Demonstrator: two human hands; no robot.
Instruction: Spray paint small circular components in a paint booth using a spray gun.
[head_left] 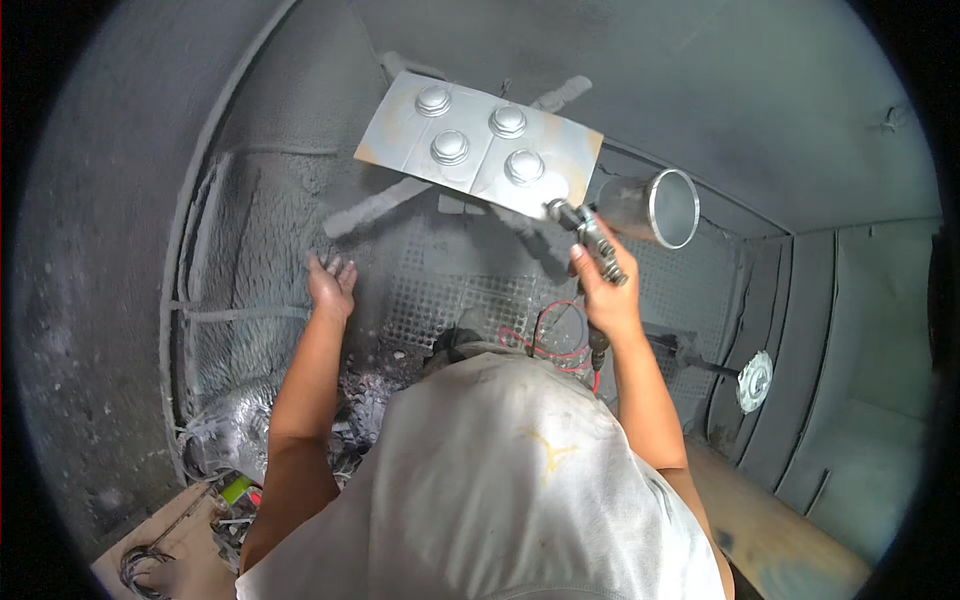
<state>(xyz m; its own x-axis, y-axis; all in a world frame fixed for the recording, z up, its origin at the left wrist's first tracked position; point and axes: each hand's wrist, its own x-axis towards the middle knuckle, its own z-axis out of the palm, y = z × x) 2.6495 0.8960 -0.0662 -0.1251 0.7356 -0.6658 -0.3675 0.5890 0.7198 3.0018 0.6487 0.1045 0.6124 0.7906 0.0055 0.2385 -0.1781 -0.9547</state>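
My right hand (612,298) is wrapped round a metal spray gun (594,240) with a silver cup (628,206) beside it. The gun's nozzle is close to the near right corner of a flat board (405,140). Several silver pieces shaped like hexagonal bolt heads stand on that board, one of them (524,167) nearest the nozzle. Silver coating covers much of the board, with tan patches at its corners. To the left and nearer me, my left hand (332,284) is empty, its fingers apart and slightly curled, touching nothing.
Crossed grey-coated arms (378,207) support the board. A red hose (545,350) hangs below the gun. Grey booth walls (720,80) enclose the space, with a perforated panel (425,305) low down. At right is a round, coated disc on a rod (755,382); foil-like material (235,440) lies at left.
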